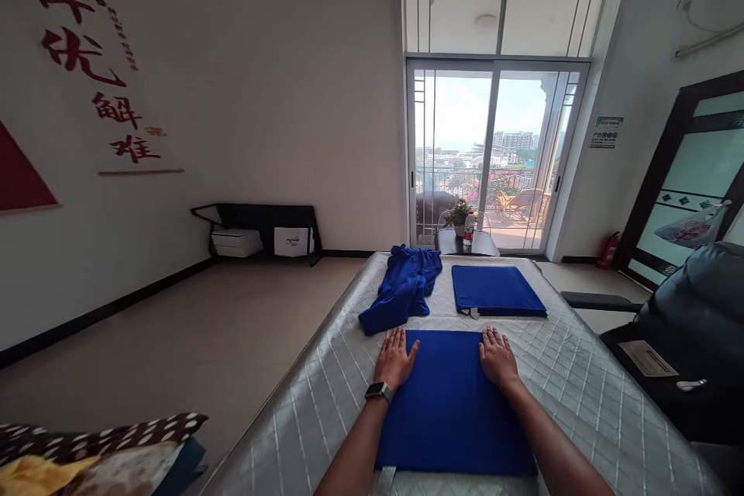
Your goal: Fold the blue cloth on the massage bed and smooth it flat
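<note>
A flat, square blue cloth piece (450, 403) lies smooth on the quilted grey mattress (314, 403) in front of me; a pale tag shows at its near left edge. My left hand (396, 360), with a watch on the wrist, rests flat on its far left corner, fingers stretched forward. On the far right corner lies my right hand (497, 356), also flat with fingers extended. Beyond them, a crumpled blue cloth (404, 287) is on the left, and a second neat blue square (497, 291) with a white tag is on the right.
Right of the mattress stands a dark chair (691, 325) with a card and a small white item on it. A small table (480, 244) holding a plant and bottle stands past the far end. Patterned fabric (116, 449) is at lower left, and a black rack (261, 221) by the wall.
</note>
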A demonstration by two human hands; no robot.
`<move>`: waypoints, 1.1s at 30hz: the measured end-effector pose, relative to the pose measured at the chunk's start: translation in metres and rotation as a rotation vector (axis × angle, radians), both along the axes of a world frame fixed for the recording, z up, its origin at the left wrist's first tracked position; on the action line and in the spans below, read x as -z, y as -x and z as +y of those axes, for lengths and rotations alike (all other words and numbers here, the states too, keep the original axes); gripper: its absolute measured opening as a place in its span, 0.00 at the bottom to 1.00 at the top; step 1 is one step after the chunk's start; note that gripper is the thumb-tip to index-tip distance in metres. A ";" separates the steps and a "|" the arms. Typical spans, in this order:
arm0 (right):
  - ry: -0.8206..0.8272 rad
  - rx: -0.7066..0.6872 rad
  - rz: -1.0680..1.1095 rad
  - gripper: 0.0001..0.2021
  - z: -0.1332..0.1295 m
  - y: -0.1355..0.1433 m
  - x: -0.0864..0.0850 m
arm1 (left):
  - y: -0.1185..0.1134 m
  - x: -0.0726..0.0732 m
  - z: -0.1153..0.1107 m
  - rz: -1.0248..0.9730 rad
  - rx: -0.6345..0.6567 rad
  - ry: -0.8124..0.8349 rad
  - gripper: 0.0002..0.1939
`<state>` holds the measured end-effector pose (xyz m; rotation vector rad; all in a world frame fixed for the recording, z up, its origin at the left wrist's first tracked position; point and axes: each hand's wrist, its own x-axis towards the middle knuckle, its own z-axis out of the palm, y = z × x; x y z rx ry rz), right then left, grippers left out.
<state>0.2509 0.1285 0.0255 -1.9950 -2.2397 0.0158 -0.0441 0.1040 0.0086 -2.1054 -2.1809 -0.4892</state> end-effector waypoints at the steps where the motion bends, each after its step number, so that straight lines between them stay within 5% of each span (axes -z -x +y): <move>1: -0.005 -0.001 -0.008 0.30 -0.001 0.001 -0.001 | 0.000 0.000 0.000 -0.002 -0.003 0.000 0.40; 24: 0.016 -0.042 0.115 0.32 -0.017 -0.011 0.017 | -0.004 0.001 0.001 0.057 -0.023 0.048 0.40; 30: 0.008 -0.031 0.142 0.32 -0.021 -0.012 0.014 | -0.005 -0.014 0.010 0.090 -0.031 0.102 0.40; 33: 0.022 -0.024 0.147 0.31 -0.022 -0.012 0.011 | -0.029 -0.025 0.023 0.101 0.000 0.073 0.40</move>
